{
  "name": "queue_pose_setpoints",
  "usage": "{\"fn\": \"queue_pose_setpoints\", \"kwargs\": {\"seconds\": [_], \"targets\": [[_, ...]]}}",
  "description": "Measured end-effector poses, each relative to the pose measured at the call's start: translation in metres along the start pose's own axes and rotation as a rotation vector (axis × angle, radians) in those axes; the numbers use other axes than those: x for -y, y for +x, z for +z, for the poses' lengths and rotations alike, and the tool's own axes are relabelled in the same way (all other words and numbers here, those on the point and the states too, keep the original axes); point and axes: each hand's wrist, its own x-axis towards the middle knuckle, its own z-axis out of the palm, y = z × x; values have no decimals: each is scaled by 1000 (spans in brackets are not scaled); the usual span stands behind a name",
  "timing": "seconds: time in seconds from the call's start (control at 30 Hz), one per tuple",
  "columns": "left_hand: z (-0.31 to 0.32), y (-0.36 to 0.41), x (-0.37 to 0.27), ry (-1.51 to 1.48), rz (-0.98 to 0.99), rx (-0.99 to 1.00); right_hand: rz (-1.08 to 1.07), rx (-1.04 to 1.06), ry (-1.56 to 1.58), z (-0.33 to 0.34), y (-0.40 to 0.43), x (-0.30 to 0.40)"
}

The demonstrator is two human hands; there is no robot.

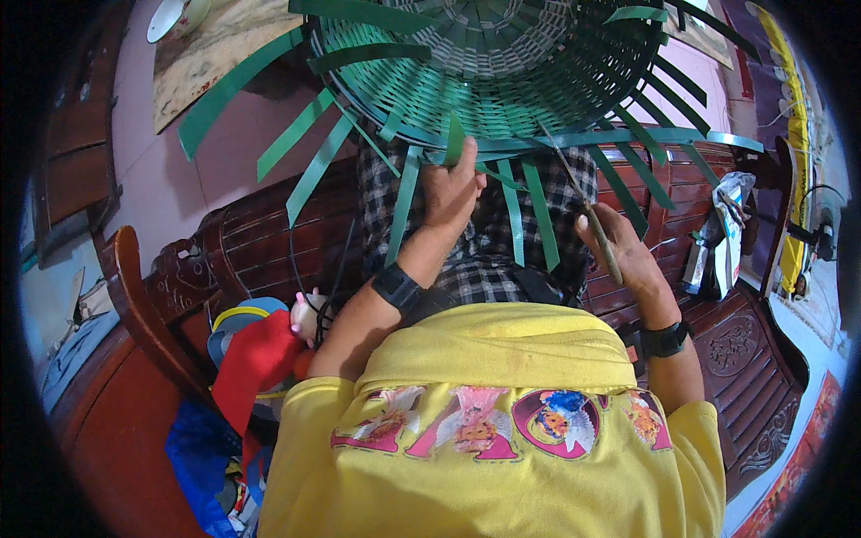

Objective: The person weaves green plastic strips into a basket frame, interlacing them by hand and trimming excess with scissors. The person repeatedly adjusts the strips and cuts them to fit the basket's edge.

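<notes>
A round green basket [403, 84] woven from plastic strapping leans over my lap, its hollow towards me. Loose strap ends stick out around its rim. My left hand [449, 188] grips the near rim, the thumb up against an upright green strap end [455, 138]. In my right hand [622, 245] lies a slim pointed tool [584, 193], an awl or narrow knife, with a worn handle. Its tip reaches the rim just right of my left hand. A long blue-green strap [672, 136] follows the rim and runs off to the right.
I sit on a carved dark wooden bench [282, 225] with armrests at both ends. A plastic bag [726, 235] stands at the right. Beside my left arm lie a red cloth [259, 360], a pink-eared toy [308, 316] and a blue bag [195, 457]. A black cable hangs nearby.
</notes>
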Motion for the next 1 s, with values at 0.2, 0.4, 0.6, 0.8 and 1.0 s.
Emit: {"fn": "queue_pose_setpoints", "kwargs": {"seconds": [0.2,0.4,0.6,0.8,1.0], "targets": [[-3,-1,0,11,7,13,-125,-16,162,-6,-2,0],[-3,-3,-6,6,-22,7,33,127,93,-29,2,1],[-4,-3,-8,17,18,27,-85,184,3,-37,3,5],[-6,-2,-6,77,2,46,-181,179,-77,-42,15,-2],[-5,0,-2,70,107,43,-95,69,-180,-44,11,-2]]}}
